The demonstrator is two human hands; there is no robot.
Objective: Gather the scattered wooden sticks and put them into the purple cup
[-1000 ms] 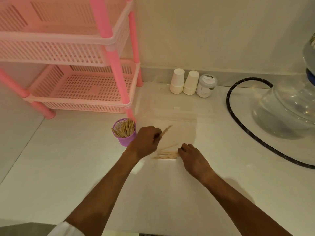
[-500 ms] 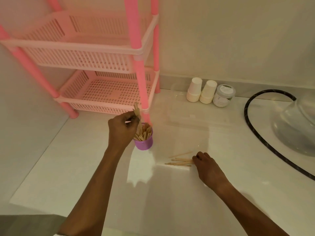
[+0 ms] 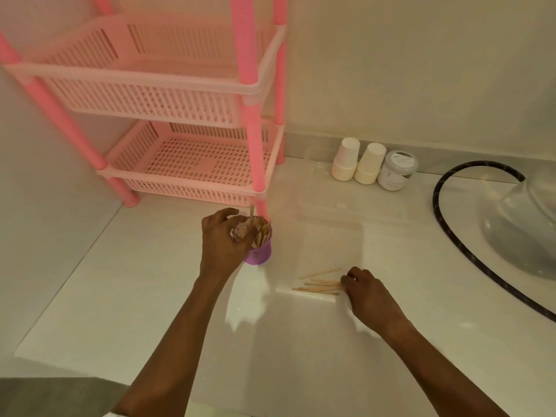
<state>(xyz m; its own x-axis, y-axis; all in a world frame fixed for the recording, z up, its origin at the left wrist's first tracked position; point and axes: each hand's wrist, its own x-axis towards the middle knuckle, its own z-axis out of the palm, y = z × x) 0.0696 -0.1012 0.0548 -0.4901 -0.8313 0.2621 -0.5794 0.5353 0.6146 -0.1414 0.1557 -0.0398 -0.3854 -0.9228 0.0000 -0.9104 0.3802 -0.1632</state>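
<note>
A white counter (image 3: 150, 296) runs back to a pale wall. Beyond the left hand (image 3: 224, 242) stands a pink tiered rack (image 3: 168, 94), its front leg coming down just behind that hand. Far out to the right of the right hand (image 3: 371, 294) lies a clear glass vessel (image 3: 523, 233), ringed by a black hose (image 3: 457, 245). Beyond the right hand, by the wall, two upturned stacks of paper cups (image 3: 358, 162) sit beside a lidded jar (image 3: 397, 170).

Both bare forearms reach in from the near edge. The left hand is at the purple cup (image 3: 261, 254), its palm covering the cup's left side and its fingers curled over the rim. They pinch a single stick (image 3: 251, 214), upright above the sticks packed in the cup (image 3: 263, 233). The right hand is palm down on the counter, well apart from the cup. Its fingers are bent, and their tips touch the near ends of the loose wooden sticks (image 3: 320, 286), which fan out leftward from it. Whether it grips them or only rests on them cannot be told.
</note>
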